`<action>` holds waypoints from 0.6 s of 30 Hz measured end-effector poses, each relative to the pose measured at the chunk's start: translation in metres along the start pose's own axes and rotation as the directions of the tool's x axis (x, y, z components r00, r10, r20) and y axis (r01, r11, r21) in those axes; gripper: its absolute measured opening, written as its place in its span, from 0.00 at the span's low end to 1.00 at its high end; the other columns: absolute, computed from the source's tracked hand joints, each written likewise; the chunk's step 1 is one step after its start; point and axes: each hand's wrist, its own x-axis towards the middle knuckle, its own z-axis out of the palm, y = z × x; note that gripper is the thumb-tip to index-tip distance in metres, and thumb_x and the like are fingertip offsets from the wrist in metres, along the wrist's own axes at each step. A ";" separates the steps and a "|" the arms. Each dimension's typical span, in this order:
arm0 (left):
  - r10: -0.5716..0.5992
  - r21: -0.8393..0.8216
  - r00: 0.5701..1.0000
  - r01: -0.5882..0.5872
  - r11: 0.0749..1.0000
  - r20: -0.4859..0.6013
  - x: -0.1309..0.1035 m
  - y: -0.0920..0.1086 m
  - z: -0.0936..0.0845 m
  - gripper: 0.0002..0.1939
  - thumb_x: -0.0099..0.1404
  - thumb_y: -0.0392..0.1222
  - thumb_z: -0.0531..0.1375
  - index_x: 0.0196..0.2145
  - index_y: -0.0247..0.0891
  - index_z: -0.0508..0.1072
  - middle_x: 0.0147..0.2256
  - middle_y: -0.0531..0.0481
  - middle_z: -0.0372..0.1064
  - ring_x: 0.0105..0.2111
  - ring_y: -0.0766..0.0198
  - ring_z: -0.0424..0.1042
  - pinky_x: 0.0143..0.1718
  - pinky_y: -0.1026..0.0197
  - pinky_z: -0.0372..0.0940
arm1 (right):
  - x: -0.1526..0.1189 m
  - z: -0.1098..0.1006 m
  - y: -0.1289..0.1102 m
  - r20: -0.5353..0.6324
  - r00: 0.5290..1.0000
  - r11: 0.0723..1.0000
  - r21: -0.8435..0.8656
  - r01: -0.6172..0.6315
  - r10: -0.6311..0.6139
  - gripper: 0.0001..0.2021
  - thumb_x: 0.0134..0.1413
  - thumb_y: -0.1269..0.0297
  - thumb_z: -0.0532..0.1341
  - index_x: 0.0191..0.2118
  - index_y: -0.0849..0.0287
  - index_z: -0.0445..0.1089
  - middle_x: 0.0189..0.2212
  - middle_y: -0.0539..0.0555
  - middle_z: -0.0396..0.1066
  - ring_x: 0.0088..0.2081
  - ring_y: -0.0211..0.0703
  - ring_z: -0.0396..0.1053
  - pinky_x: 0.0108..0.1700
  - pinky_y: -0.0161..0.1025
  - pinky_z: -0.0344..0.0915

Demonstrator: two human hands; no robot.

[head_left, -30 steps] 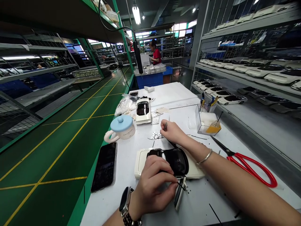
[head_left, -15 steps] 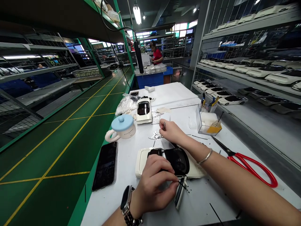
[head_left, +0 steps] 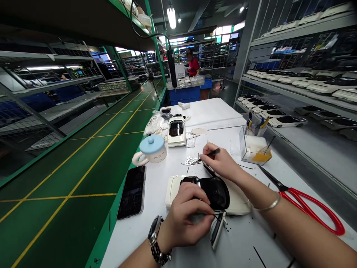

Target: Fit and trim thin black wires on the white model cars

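Left hand hides part of the white model car, pinching a thin strip I can't identify. Right hand grips tweezers. Two cars on the table.

The right hand has tipped its tweezers down toward the silver sheet.

Red scissors, phone, lidded mug

Left hand hides the car's near side.
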 end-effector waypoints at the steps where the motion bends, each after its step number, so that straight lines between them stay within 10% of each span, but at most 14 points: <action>1: -0.007 -0.007 1.000 0.007 1.000 -0.011 0.000 0.001 -0.001 0.06 0.54 0.29 0.59 0.30 0.38 0.72 0.30 0.48 0.68 0.34 0.62 0.68 0.39 0.55 0.66 | -0.005 -0.004 0.000 0.012 1.000 0.999 0.033 -0.003 0.003 0.06 0.55 0.62 0.55 0.30 0.56 0.60 0.22 0.45 0.63 0.25 0.36 0.61 0.30 0.35 0.56; 8: -0.115 -0.013 0.971 0.121 0.993 0.208 -0.004 0.012 -0.028 0.11 0.60 0.40 0.61 0.42 0.39 0.73 0.42 0.43 0.70 0.43 0.58 0.70 0.45 0.55 0.67 | -0.032 -0.012 0.019 -0.052 0.998 0.973 0.229 -0.020 0.033 0.10 0.59 0.54 0.56 0.34 0.56 0.65 0.26 0.50 0.70 0.30 0.39 0.66 0.36 0.38 0.62; 11: -0.283 0.260 0.959 0.274 0.926 -0.006 -0.036 0.006 -0.053 0.13 0.63 0.37 0.58 0.46 0.41 0.70 0.46 0.43 0.66 0.46 0.58 0.68 0.46 0.56 0.66 | -0.038 -0.010 0.026 -0.161 0.985 0.960 0.278 -0.012 0.059 0.10 0.58 0.54 0.57 0.33 0.55 0.66 0.27 0.51 0.70 0.29 0.40 0.65 0.35 0.39 0.62; 15: -0.323 0.639 0.835 0.549 0.539 -0.446 -0.101 -0.008 -0.087 0.11 0.64 0.40 0.56 0.44 0.40 0.70 0.46 0.43 0.65 0.47 0.55 0.66 0.47 0.50 0.64 | -0.045 -0.012 0.029 -0.234 0.970 0.962 0.273 -0.004 0.070 0.11 0.57 0.53 0.58 0.34 0.55 0.67 0.27 0.51 0.70 0.30 0.41 0.66 0.35 0.39 0.63; 18: -0.377 0.785 0.768 0.602 0.146 -0.518 -0.135 -0.013 -0.101 0.15 0.63 0.48 0.55 0.44 0.39 0.72 0.46 0.40 0.64 0.46 0.47 0.65 0.46 0.41 0.61 | -0.048 -0.013 0.028 -0.214 0.975 0.966 0.257 0.006 0.051 0.11 0.58 0.53 0.58 0.33 0.55 0.67 0.26 0.49 0.70 0.30 0.39 0.66 0.35 0.37 0.63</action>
